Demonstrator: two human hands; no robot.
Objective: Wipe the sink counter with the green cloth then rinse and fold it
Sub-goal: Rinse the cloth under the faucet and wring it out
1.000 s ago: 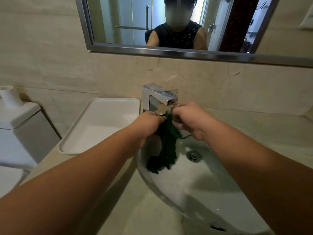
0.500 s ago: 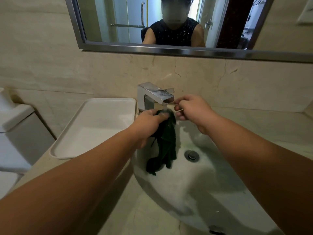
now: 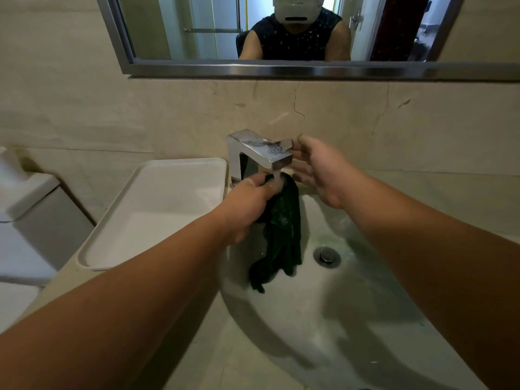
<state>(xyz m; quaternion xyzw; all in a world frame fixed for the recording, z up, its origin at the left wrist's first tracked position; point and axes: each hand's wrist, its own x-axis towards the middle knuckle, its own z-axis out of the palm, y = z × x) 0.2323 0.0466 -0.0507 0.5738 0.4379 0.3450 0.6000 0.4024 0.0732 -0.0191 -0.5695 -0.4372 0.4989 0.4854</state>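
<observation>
The dark green cloth (image 3: 282,235) hangs wet and bunched into the white sink basin (image 3: 323,319). My left hand (image 3: 247,204) grips its top end right under the chrome faucet (image 3: 260,152), where a thin stream of water runs onto the cloth and my fingers. My right hand (image 3: 320,170) is beside the faucet's right side, fingers spread, its fingertips at the faucet's handle; it holds nothing of the cloth. The lower end of the cloth rests on the basin wall left of the drain (image 3: 327,257).
A white rectangular tray (image 3: 146,218) lies on the beige counter (image 3: 213,347) left of the sink. A white toilet tank (image 3: 25,220) stands at the far left. A framed mirror (image 3: 281,68) hangs on the marble wall above, reflecting a person.
My right hand let go of the cloth and rose to the faucet's handle. Water now runs from the spout onto the cloth, which my left hand alone holds.
</observation>
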